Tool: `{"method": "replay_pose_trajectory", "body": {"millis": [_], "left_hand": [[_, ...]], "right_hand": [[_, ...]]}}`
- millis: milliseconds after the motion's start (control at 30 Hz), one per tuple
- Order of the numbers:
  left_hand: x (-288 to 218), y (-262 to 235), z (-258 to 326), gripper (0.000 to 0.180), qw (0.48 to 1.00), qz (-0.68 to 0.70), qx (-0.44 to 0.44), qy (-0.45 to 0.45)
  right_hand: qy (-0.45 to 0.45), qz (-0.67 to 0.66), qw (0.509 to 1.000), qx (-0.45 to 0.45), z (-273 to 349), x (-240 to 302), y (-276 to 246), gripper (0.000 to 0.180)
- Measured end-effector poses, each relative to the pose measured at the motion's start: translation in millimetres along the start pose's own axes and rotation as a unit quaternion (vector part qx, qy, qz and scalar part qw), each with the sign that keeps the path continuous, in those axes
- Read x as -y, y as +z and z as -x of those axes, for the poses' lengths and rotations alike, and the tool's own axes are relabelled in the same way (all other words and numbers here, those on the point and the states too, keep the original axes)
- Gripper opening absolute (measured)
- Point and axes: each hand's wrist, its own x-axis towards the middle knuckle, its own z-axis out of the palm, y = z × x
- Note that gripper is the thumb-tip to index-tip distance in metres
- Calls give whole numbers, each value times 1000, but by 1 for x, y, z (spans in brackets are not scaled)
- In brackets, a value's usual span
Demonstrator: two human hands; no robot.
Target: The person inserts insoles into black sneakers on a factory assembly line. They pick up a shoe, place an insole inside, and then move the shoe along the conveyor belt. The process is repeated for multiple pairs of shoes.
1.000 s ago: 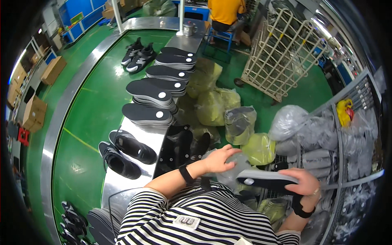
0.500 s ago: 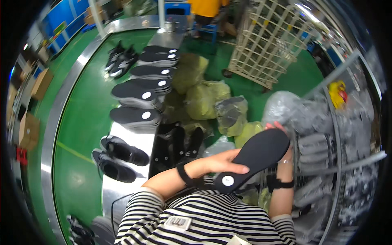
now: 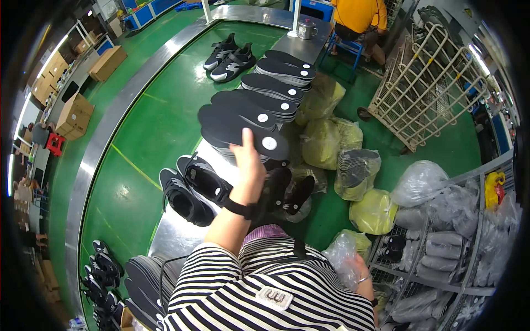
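My left hand (image 3: pixel 249 168) reaches over the nearest stack of black insoles, forefinger stretched out on the top insole (image 3: pixel 229 128) and thumb apart. A round white sticker marks the heel of that insole. My right hand (image 3: pixel 361 271) hangs low at my right side, against a crumpled clear plastic bag (image 3: pixel 343 256). Its fingers are partly hidden, so whether they grip the bag cannot be told. Beside my left forearm, a pair of black-and-grey shoes (image 3: pixel 193 190) rests on the metal bench (image 3: pixel 179 234).
Several more insole stacks (image 3: pixel 276 83) line the bench toward a metal cup (image 3: pixel 306 28). Yellowish bags (image 3: pixel 320 143) lie on the green floor. A wheeled wire cart (image 3: pixel 419 94) stands far right, and a rack (image 3: pixel 441 287) of bagged goods nearer. A person in yellow (image 3: pixel 359 16) sits beyond.
Both hands held an insole before my chest; now my left hand is at the nearest stack, touching its top insole. My right hand has dropped beside the clear bag. The view has swung left.
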Motion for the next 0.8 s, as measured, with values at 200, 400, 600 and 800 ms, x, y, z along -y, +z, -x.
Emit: {"method": "replay_pose_trajectory", "body": {"millis": [200, 400, 600, 800], "left_hand": [[13, -43, -64, 33, 973, -99, -167, -124], [39, -80, -94, 35, 945, -294, 2, 145], [28, -79, -100, 99, 775, -556, -295, 48], [12, -31, -40, 86, 747, -578, -178, 276]], "right_hand": [[0, 61, 998, -31, -13, -18, 2, 37], [-62, 164, 984, -41, -22, -6, 31, 32], [-144, 355, 923, -44, -60, -8, 48, 30], [-119, 66, 991, -3, -62, 34, 71, 36]]}}
